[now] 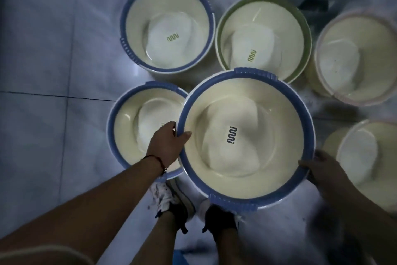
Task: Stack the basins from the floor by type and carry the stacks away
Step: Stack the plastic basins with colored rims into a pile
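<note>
both hands [166, 143] [322, 169] grip blue-rimmed basin [247, 135]

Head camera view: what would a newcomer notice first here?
First, the big blue-rimmed basin held at the centre, the left hand gripping its left rim and the right hand its right rim. Around it on the pale tiled floor stand more basins: two blue-rimmed on the left, a green-rimmed one behind.
</note>
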`<state>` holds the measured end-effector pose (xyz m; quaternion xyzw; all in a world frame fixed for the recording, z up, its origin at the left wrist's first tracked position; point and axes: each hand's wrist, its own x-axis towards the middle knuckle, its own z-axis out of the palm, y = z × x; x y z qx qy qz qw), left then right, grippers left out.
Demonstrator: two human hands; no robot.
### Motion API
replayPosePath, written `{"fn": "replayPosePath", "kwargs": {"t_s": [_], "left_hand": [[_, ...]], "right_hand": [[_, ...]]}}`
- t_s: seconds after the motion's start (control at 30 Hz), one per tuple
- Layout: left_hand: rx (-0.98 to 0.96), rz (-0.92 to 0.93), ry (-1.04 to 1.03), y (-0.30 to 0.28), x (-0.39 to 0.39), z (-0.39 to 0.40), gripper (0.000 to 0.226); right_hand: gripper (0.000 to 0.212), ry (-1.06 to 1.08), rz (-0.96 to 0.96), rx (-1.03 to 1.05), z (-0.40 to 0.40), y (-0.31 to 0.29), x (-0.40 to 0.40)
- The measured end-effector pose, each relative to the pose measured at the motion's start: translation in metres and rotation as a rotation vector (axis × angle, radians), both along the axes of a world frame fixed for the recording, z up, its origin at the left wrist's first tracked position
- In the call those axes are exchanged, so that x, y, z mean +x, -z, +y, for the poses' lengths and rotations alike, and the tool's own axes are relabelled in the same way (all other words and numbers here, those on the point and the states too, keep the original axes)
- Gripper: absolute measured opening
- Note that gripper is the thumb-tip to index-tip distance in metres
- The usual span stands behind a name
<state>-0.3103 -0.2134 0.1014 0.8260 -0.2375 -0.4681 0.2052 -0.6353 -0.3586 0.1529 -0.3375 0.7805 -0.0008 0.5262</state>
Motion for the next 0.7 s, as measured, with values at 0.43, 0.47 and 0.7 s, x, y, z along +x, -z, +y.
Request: {"fn": "replayPosePath", "kwargs": {"t_s": [0.43,0.47,0.7], "left_hand": [[0.104,-0.191,-0.386,-0.012,0.143,0.154,0.013],[0.117,-0.191,-0.405,-0.006,0.145,0.164,0.014],[0.171,-0.16,-0.457,0.052,0.121,0.196,0.022]], "right_hand": [[0.009,-0.728,-0.019,-0.255,0.036,0.011,0.24],[0.007,-0.775,-0.014,-0.263,0.04,0.02,0.248],[0.004,-1.018,0.079,-0.286,0.052,0.091,0.251]]}}
